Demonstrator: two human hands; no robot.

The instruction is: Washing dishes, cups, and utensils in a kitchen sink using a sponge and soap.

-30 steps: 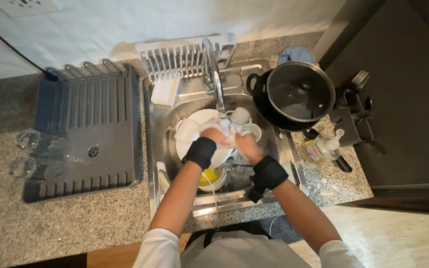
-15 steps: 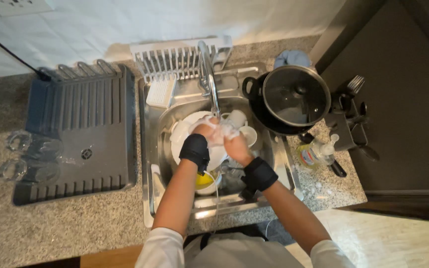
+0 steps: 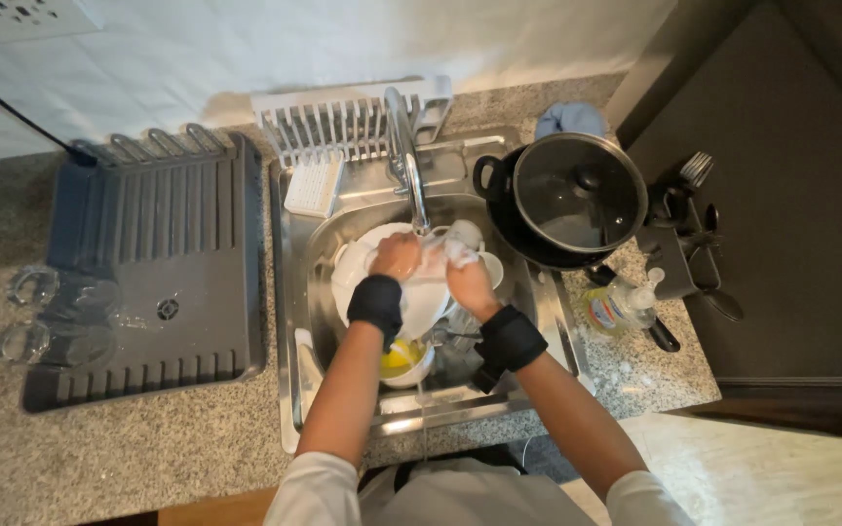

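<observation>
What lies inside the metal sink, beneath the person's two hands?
In the sink, a white plate lies under the left hand and right hand. Nearer the person sits a bowl holding something yellow. The hands cover whatever lies beneath them.

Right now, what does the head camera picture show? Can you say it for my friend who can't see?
Seen from above, a person's left hand and right hand hold a soapy dish under the faucet over a steel sink full of white plates. A lidded black pot sits to the right, a dark drying rack to the left.
</observation>
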